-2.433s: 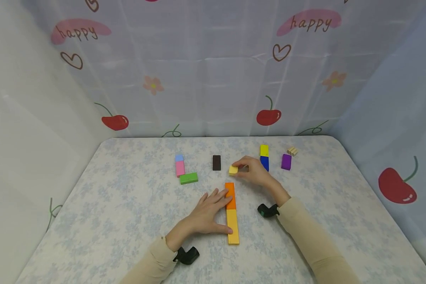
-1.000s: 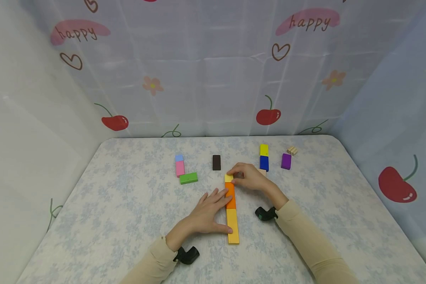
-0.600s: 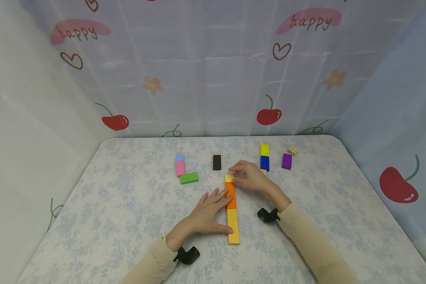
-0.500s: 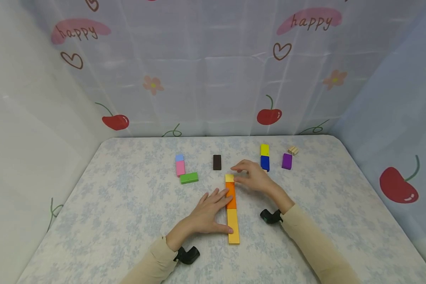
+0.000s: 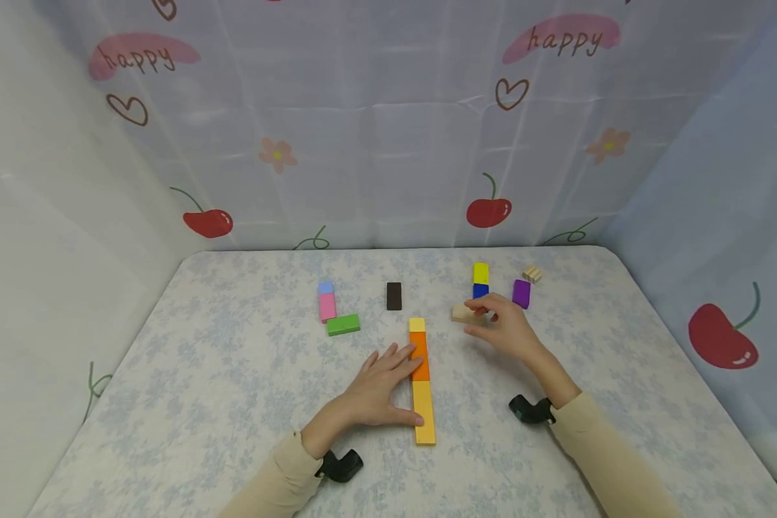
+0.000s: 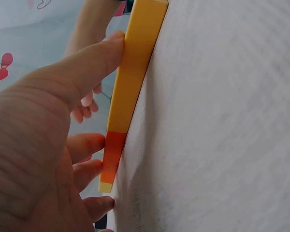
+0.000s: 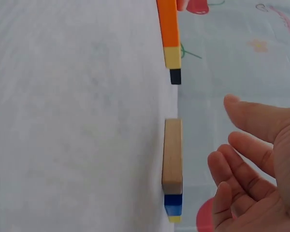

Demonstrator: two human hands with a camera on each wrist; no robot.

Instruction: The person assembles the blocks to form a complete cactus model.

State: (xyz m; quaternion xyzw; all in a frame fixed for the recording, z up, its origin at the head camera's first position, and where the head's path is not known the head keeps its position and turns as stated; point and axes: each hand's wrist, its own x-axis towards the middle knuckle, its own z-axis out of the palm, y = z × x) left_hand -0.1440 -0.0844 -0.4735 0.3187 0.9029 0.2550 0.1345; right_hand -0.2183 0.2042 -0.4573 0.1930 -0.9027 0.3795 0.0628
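In the head view, a row of blocks runs away from me: a long amber block [image 5: 424,414], an orange block [image 5: 421,373] and a small pale yellow block [image 5: 417,325] at the far end. My left hand [image 5: 372,396] lies along the row's left side, fingers spread. Its thumb touches the amber block and fingertips touch the orange one. A bare wooden block [image 5: 460,314] lies to the right of the row. Over it hovers my right hand [image 5: 511,332], fingers loosely bent and, in the right wrist view, apart from the wooden block [image 7: 172,154].
Beyond the right hand stand blue [image 5: 480,290] and yellow [image 5: 481,273] blocks, a purple block [image 5: 521,293] and small wooden pieces [image 5: 532,274]. A dark brown block [image 5: 394,296] is farther back. Light blue [image 5: 326,288], pink [image 5: 326,307] and green [image 5: 343,325] blocks lie left.
My right hand brought the small pale yellow block to the orange block's far end and let go of it. Then it moved right, over the wooden block. The left hand has stayed put.
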